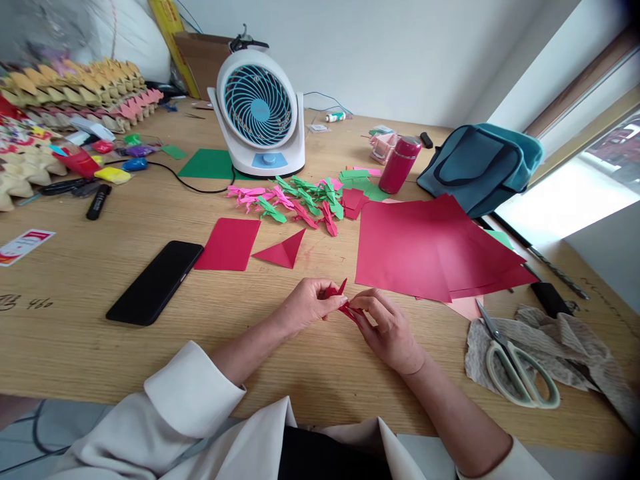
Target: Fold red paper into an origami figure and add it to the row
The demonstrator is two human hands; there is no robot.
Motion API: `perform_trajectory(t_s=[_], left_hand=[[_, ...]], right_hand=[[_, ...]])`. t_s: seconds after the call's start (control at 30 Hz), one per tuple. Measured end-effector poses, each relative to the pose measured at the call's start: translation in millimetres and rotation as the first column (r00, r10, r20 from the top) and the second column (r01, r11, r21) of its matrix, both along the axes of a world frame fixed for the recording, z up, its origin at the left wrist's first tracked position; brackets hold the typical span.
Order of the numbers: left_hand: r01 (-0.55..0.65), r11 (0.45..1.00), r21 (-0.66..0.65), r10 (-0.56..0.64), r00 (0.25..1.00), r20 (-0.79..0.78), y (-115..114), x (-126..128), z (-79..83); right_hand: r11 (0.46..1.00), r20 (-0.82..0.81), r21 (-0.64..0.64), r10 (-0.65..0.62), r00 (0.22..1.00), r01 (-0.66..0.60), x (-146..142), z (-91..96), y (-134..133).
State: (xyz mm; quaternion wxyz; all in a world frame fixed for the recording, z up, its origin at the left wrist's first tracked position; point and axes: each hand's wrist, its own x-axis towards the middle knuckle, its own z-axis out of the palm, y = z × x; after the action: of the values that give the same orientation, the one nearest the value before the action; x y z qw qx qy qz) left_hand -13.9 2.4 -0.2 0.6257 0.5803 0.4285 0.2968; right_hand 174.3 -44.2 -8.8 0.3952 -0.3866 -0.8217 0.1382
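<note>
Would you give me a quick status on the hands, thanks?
Left hand and right hand both pinching the red folded piece. Red sheets lie beyond, not touching.

Fan [259, 110]: on my counter [75, 280], at its far middle.
Folded figures [295, 200]: just before the fan.
Phone [155, 281]: left of the fan, nearer me.
Bottle [399, 165]: right of the fan; bag [480, 163] further right.
Sheet stack [425, 247]: right of the fan, nearer me.
Scissors [517, 370]: on a cloth [575, 347], far right of the fan.
My fingers [320, 300]: before the fan, pinching a folded piece [343, 300].
</note>
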Motion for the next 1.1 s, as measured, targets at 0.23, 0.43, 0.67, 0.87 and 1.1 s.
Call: perform_trajectory(t_s=[0.23,0.43,0.67,0.87,1.1], left_hand=[[0.017,0.999,0.029,-0.016,0.999,-0.033,0,0,-2.8],[0.031,0.996,0.082,-0.025,0.997,-0.069,0,-1,-5.2],[0.085,0.993,0.084,-0.083,0.996,-0.031,0,-4,5.0],[0.106,0.992,0.073,-0.102,0.993,-0.054,0,-6,3.1],[0.124,0.988,0.087,-0.116,0.989,-0.090,0,-7,0.8]], right_hand=[[0.998,-0.004,-0.061,0.000,1.000,0.000,0,0.7,1],[0.969,-0.084,-0.247,-0.035,0.996,0.013,-1,-0.4,2],[0.896,-0.213,-0.444,-0.139,0.967,0.031,-4,4.5,3],[0.802,-0.317,-0.597,-0.206,0.926,-0.026,-6,3.1,3],[0.667,-0.516,-0.713,-0.291,0.805,-0.216,-10,-0.5,5]])
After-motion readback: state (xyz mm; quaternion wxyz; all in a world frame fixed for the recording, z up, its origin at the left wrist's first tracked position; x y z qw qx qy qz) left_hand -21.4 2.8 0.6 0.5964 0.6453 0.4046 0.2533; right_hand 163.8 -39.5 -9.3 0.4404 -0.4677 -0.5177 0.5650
